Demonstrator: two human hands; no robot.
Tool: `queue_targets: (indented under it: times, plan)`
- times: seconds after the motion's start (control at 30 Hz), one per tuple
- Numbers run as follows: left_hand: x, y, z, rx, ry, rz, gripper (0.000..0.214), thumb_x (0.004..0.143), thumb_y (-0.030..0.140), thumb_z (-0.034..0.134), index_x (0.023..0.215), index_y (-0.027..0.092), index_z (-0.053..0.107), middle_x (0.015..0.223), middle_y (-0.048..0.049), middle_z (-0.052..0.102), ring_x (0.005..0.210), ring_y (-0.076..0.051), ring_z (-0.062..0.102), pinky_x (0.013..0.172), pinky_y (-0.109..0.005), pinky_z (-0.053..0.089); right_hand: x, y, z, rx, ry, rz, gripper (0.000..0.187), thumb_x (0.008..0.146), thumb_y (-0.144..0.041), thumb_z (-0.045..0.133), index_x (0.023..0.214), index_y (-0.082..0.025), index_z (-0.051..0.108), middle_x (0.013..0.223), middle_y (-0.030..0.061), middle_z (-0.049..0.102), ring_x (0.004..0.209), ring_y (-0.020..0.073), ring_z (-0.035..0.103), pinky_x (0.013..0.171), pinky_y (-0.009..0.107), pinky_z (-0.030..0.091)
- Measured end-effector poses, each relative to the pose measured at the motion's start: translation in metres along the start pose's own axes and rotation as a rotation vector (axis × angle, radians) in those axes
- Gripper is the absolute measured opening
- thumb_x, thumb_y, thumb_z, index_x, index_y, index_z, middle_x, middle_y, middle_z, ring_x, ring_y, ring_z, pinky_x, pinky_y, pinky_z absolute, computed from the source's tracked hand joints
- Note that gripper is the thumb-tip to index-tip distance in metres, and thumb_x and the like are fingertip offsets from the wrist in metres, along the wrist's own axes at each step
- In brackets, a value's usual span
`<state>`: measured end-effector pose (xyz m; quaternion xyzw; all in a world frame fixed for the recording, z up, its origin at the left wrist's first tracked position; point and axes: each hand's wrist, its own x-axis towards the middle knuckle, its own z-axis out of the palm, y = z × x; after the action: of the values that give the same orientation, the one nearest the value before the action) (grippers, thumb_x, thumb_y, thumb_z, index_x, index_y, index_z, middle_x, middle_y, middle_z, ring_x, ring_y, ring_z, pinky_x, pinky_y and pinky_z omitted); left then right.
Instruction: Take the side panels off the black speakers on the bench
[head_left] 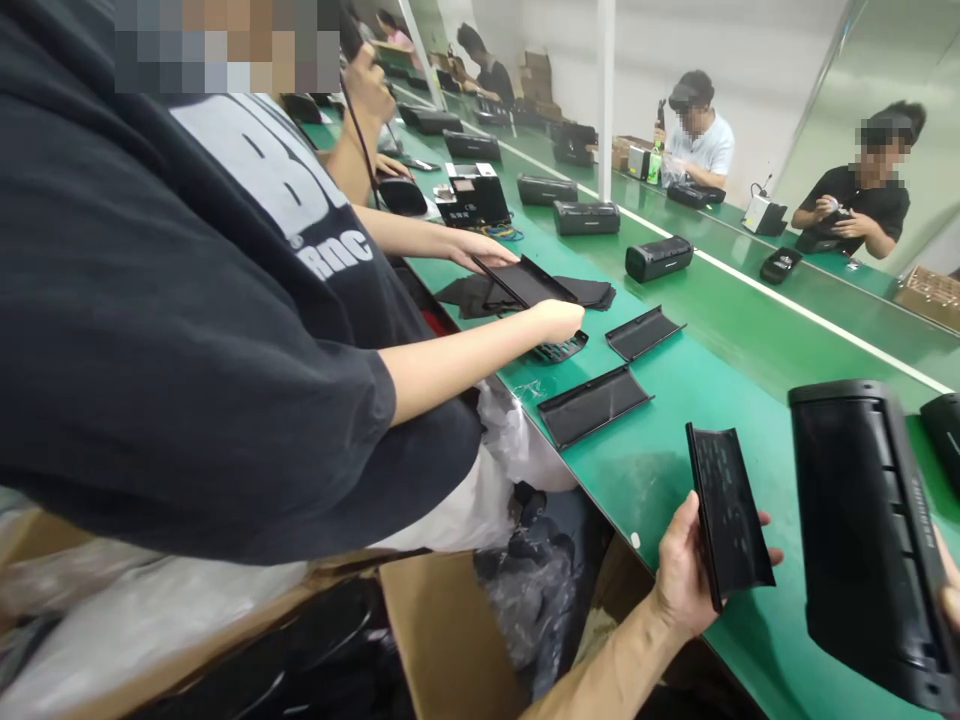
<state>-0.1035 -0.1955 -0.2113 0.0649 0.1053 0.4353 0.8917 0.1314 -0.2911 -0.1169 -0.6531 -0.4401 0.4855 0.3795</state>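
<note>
My left hand (679,560) holds a curved black plastic panel (731,510), its hollow side facing me, with the thumb along one long edge and fingertips showing past the other. To the right, a black portable speaker (862,540) is held up and tilted, apart from the panel. My right hand (951,595) grips the speaker's far side at the frame's right edge; most of this hand is out of view. Two similar panels, a nearer panel (596,405) and a farther panel (645,333), lie on the green table (645,480) beyond my left hand.
A co-worker in a black T-shirt (300,300) stands close on the left, handling another panel (536,283) over dark sheets. Several finished-looking speakers, one being a speaker (660,258), line the green conveyor (757,345). Below are a cardboard box (450,630) and plastic bags.
</note>
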Motion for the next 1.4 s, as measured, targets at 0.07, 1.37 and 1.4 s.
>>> queue_targets:
  times: [0.07,1.37,1.4]
  plan:
    - [0.005,-0.002,0.002,-0.016,-0.009,0.029,0.068,0.088,0.071,0.070,0.120,0.011,0.079,0.114,-0.0175,0.082,0.094,-0.039,0.081,0.091,-0.049,0.059,0.000,-0.026,0.018,-0.021,0.155,-0.011,0.081,0.099,-0.064,0.049,0.171,-0.048,0.019,0.175,-0.0076,0.034,0.159,0.0404,0.036,0.117,0.055,0.053]
    - [0.035,-0.002,0.042,0.111,-0.217,0.272,0.089,0.075,0.056,0.091,0.153,0.028,0.057,0.149,-0.0122,0.067,0.143,-0.042,0.056,0.121,-0.059,0.041,0.046,-0.069,0.032,-0.690,-0.017,-0.437,0.078,0.097,-0.060,0.066,0.167,-0.037,0.038,0.162,0.0097,0.053,0.141,0.0377,0.059,0.111,0.052,0.056]
    - [0.035,0.001,0.043,0.118,-0.218,0.276,0.093,0.073,0.054,0.092,0.155,0.029,0.055,0.148,-0.0119,0.067,0.142,-0.042,0.057,0.121,-0.060,0.041,0.043,-0.061,0.031,-0.631,0.031,-0.440,0.082,0.095,-0.062,0.069,0.167,-0.037,0.038,0.163,0.0105,0.051,0.143,0.0391,0.058,0.110,0.052,0.056]
